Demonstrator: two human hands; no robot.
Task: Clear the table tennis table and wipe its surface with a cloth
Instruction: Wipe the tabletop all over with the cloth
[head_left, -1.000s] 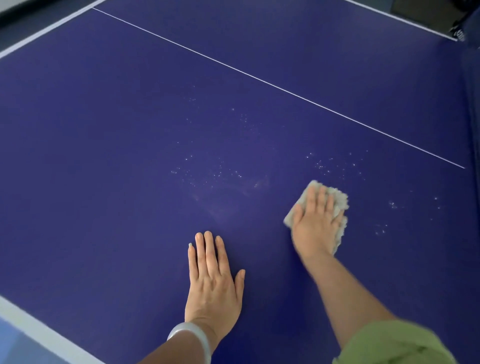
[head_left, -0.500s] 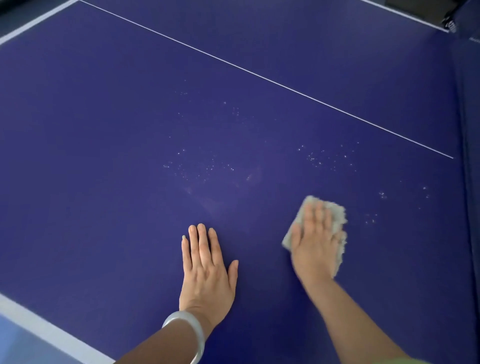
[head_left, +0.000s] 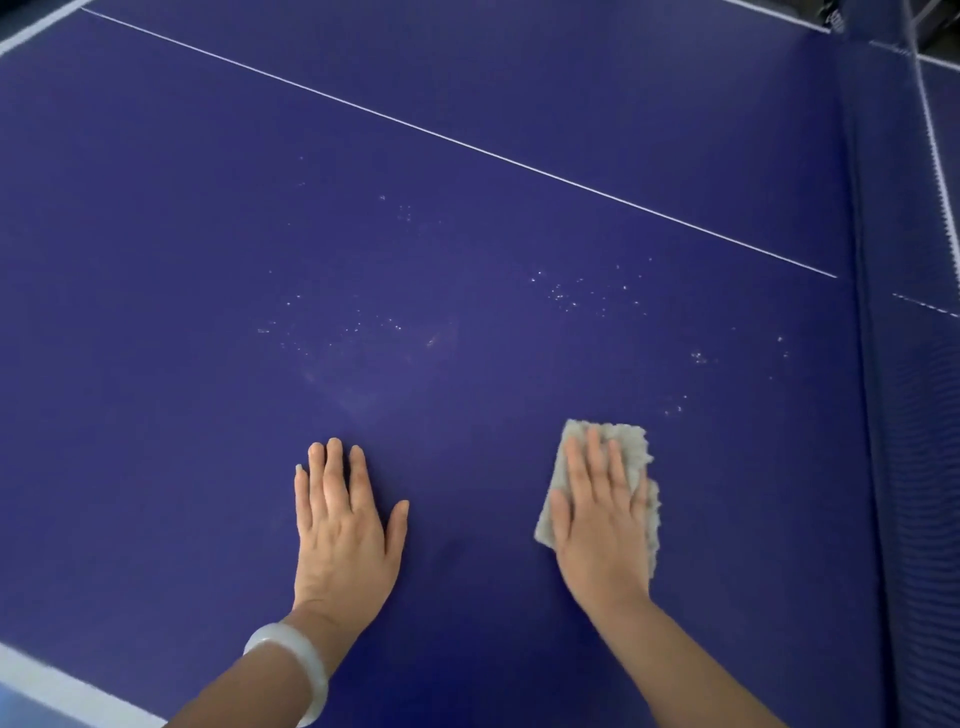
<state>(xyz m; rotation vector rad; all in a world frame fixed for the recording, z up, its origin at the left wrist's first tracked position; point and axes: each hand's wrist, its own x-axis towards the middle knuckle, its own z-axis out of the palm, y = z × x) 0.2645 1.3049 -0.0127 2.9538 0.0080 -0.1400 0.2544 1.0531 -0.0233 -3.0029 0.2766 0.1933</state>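
Observation:
The dark blue table tennis table (head_left: 467, 234) fills the view. My right hand (head_left: 602, 525) lies flat with straight fingers on a folded grey fuzzy cloth (head_left: 631, 441), pressing it onto the surface at the lower right. My left hand (head_left: 343, 530) rests flat on the bare table to the left, fingers together, with a pale bangle (head_left: 291, 670) on the wrist. White specks (head_left: 566, 299) and a faint smear (head_left: 431, 340) dot the surface beyond both hands.
A thin white centre line (head_left: 467, 148) crosses the table diagonally. The net (head_left: 914, 415) runs along the right side. A white border stripe (head_left: 62, 691) marks the near left edge of the table.
My right hand has drawn the cloth back toward me, away from the specks. My left hand has stayed flat in about the same place.

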